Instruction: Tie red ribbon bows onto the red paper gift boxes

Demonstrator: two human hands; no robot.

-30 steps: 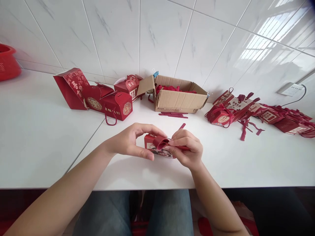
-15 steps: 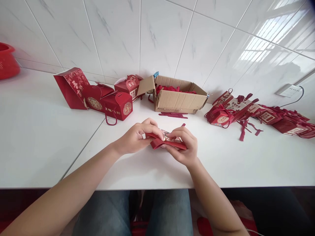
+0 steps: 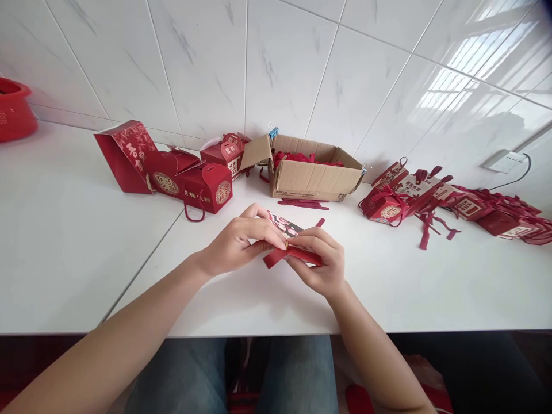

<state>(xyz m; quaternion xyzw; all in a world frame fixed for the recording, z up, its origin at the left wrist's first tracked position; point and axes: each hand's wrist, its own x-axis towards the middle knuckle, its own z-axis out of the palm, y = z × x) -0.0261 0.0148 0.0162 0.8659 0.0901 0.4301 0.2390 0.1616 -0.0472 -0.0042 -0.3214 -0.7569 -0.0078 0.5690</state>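
My left hand (image 3: 233,244) and my right hand (image 3: 321,256) meet over the white table, both closed in pinches on a small red gift box (image 3: 283,223). A printed panel with pink, white and dark patterns shows behind the fingers. A red strip (image 3: 272,258) sticks out toward me below my left fingertips; whether it is ribbon or card I cannot tell. A tiny gold-coloured bit (image 3: 287,245) shows between the fingertips. Past my right fingers a dark red ribbon end (image 3: 320,222) pokes out. My fingers cover much of the box.
An open cardboard box (image 3: 308,178) with red ribbons inside stands against the tiled wall, several ribbon strips (image 3: 304,203) before it. Red gift boxes (image 3: 211,187) stand left; ribboned ones (image 3: 388,207) and a pile (image 3: 504,213) lie right. A red basket (image 3: 15,112) sits far left.
More of the printed panel shows behind my fingers. The red strip, looped before, now points down and left. Both hands stay in nearly the same place.
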